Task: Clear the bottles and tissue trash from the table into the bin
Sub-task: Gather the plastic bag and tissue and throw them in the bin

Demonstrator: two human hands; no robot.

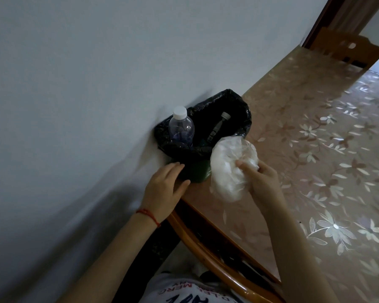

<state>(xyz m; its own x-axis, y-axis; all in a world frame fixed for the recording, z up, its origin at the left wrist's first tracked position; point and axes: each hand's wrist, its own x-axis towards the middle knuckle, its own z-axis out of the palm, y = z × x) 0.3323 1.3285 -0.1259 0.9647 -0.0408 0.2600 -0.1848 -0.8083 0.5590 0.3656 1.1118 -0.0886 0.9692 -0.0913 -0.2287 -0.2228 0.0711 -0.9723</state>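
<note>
1. Right now my right hand (pixel 263 178) is closed on a soft, see-through plastic bag stuffed with white tissue (pixel 232 169). I hold it up just beside the rim of the small dark green bin with a crinkly black liner (pixel 239 101), which sits on the table.
2. My left hand (pixel 164 189) is open and flat against the bin's side, holding nothing. I think it is there so the bin stays put.
3. Above my left fingers, a clear plastic bottle with a white cap (pixel 181 127) pokes out of the bin. A dark bottle with a grey cap (pixel 218 127) lies inside too.
4. So the bin looks nearly full. The puffy bag may not fit, and it could bounce off the clear bottle and land on the shiny flower-pattern tablecloth (pixel 315 149).
5. If I push hard, the bin could tip toward the table edge under my left hand.
</note>
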